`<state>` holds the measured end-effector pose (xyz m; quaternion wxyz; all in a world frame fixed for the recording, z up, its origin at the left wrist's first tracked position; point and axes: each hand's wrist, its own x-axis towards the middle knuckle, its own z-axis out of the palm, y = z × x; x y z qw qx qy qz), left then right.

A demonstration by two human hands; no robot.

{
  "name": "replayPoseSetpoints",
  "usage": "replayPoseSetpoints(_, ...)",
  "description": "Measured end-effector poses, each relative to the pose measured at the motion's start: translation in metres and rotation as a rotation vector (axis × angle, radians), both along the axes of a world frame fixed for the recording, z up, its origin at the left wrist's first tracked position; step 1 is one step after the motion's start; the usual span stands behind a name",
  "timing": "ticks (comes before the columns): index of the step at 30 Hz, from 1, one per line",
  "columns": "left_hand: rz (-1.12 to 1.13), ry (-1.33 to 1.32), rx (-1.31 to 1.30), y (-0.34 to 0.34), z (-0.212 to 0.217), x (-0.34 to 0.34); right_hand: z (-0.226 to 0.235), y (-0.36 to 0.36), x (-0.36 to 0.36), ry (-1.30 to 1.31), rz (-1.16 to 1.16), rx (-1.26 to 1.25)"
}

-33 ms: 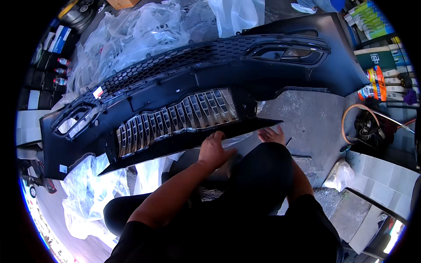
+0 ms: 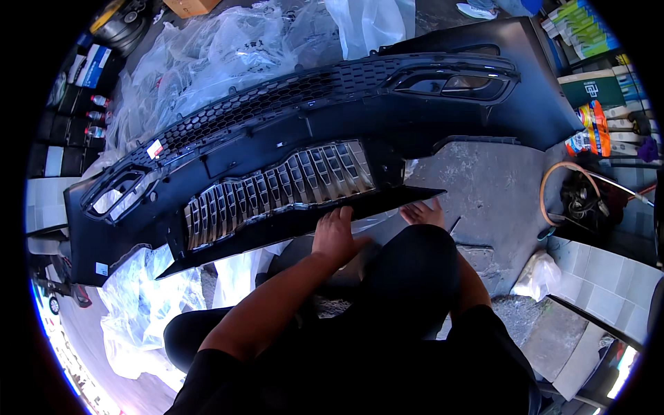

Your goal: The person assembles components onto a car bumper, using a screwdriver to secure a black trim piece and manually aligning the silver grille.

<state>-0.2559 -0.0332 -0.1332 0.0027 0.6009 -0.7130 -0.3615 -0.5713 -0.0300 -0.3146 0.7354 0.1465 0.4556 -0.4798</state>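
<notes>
A large black car bumper cover [image 2: 242, 150] lies across the floor in front of me. It carries a honeycomb lower mesh [image 2: 277, 90] and a grille [image 2: 283, 181] with shiny upright slats. My left hand [image 2: 335, 235] has its fingers hooked over the black strip along the bumper's near edge, thumb stretched out to the right below it. Close to the right end of that strip is my right hand [image 2: 423, 213], fingers spread and tips at the strip's underside. Nothing shows inside its palm.
Crumpled clear plastic sheeting [image 2: 200, 59] lies beyond the bumper, with more sheeting [image 2: 152, 297] at the near left. On the right are an orange hose [image 2: 543, 187], a white plastic bag [image 2: 538, 275] and an orange packet [image 2: 592, 131]. Dark shelving with bottles [image 2: 95, 116] stands left.
My right hand has shifted slightly left, closer under the bumper's strip. My left hand has barely moved, and the bumper stays in place.
</notes>
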Motion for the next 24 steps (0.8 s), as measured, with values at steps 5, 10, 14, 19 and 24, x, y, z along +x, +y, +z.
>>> replayPoseSetpoints(5, -0.33, -0.371, -0.143, -0.017, -0.049, 0.0, -0.034, -0.032, 0.044, -0.21, -0.022, -0.343)
replayPoseSetpoints(10, -0.488, -0.458, -0.098, -0.018, -0.088, 0.014, -0.033, -0.042, 0.059, 0.109, -0.161, -0.008)
replayPoseSetpoints(14, -0.611, -0.44, -0.013, -0.044, -0.064, 0.021, -0.025, -0.046, 0.043, -0.114, -0.064, -0.247)
replayPoseSetpoints(19, -0.473, -0.334, -0.013, -0.064, 0.051, 0.051, 0.11, -0.07, 0.061, 0.16, 0.236, -0.354)
replayPoseSetpoints(24, -0.353, -0.179, -0.185, -0.11, 0.175, 0.088, 0.218, -0.102, 0.071, 0.133, 0.383, -0.747)
